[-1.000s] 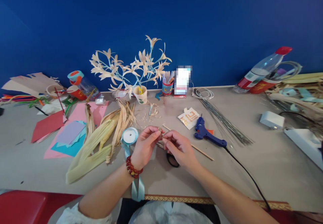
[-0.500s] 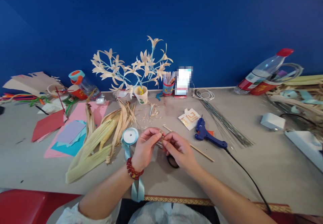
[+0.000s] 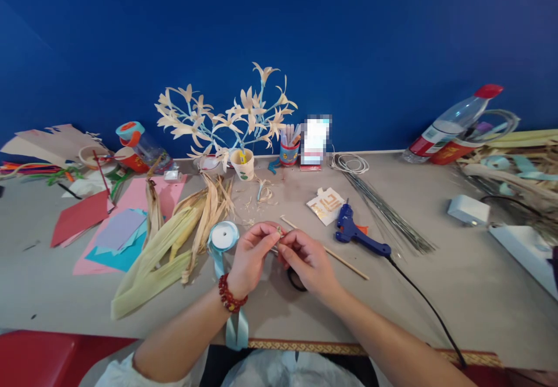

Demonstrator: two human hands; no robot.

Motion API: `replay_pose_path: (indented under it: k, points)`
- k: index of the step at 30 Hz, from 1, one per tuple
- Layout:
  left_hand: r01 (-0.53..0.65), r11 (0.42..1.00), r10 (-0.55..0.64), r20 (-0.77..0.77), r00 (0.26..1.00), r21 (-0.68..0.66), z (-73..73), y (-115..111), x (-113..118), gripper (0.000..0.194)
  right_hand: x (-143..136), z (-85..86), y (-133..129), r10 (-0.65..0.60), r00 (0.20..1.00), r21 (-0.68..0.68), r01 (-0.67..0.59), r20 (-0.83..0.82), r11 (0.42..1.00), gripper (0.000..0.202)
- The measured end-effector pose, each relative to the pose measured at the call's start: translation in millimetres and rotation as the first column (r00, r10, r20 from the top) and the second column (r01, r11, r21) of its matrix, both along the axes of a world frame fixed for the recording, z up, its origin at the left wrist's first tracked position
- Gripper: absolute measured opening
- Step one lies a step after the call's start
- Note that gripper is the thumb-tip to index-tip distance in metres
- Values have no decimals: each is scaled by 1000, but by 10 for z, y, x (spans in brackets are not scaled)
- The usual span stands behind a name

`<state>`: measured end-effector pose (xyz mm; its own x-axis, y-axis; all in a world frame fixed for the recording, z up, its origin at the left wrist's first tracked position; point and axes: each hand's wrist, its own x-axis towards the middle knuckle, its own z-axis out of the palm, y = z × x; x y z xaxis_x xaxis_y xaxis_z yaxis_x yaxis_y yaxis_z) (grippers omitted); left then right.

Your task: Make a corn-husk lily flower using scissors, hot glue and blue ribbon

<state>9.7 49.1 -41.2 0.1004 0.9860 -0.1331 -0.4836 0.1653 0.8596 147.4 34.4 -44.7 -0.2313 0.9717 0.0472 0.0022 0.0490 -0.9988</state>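
Beige scrap (tiny), pinched at tip of left grip, right grip alongside

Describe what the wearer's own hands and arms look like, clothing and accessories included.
The left hand has a red beaded bracelet in several rows at its wrist, with a yellowish bead; a pale, loose sleeve ends near the elbow. The right hand is ungloved, its forearm unadorned.

"Lower centre?"
"Left hand, one; right hand, one; ribbon spool, one."
"Right of centre?"
"Wooden stick, one; glue gun, one."
"Upper right?"
"Red-capped bottle, one."
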Motion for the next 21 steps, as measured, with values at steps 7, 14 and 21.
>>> replay_pose_path:
  k: [7,14,21]
  points:
    - [33,999,-33,15,999,-17,8,5,8,11,-9,-10,0,11,1000,23,-11,3,1000,24]
    - [50,999,-50,-9,999,-7,-22,-30,11,12,-18,-40,-13,-10,997,95,3,73,995,22]
    - [95,995,-95,-8,995,22,5,-7,-18,11,224,161,94,-116,931,337,-8,346,942,17]
